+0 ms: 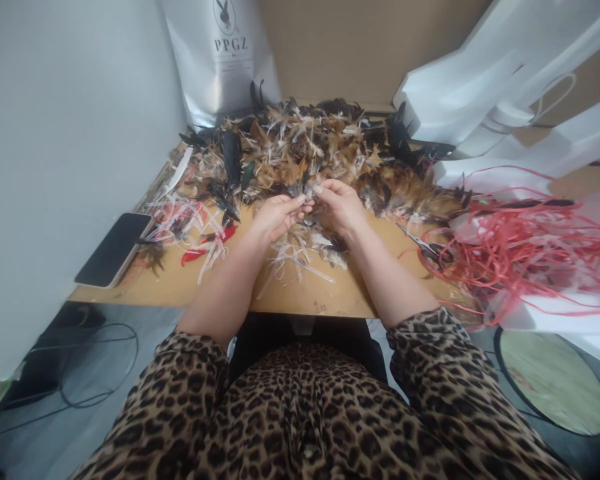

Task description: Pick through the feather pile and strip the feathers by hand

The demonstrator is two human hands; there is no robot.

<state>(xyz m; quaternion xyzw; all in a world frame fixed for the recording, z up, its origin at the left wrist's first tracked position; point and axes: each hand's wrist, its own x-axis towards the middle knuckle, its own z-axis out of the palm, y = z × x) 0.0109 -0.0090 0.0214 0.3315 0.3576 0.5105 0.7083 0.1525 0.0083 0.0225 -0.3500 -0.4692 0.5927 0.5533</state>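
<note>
At your far left, a dark-screened phone [113, 250] with a pale edge lies on the tan worktop [350, 297], near a loose tangle of thin, shiny white and pinkish strips [180, 223]. Just right of those are some red feathers [195, 255]. Behind stands a silver, smooth-skinned bag [220, 73], printed with a rabbit-head emblem over the letters "PPGZ" — the smaller lines below are too fine to read, and its contents are hidden.

Across the middle spreads a feather heap [315, 140], brown and tan with glossy black plumes and pale quills. In front of it, near the centre of the worktop, your left hand [280, 215] and right hand [341, 203] nearly meet. Each grip is narrow, thumb against fingers, pinching a small greyish feather tuft [309, 193] between them.

Right of your hands, scissors [424, 244] with dark handles lie beside a springy mass of red, ribbon-like strands [520, 247] — some translucent film is mixed in. Creased white sheeting [460, 80] rises behind. Lower right, below the worktop, sits a round, dark-rimmed disc [553, 380].
</note>
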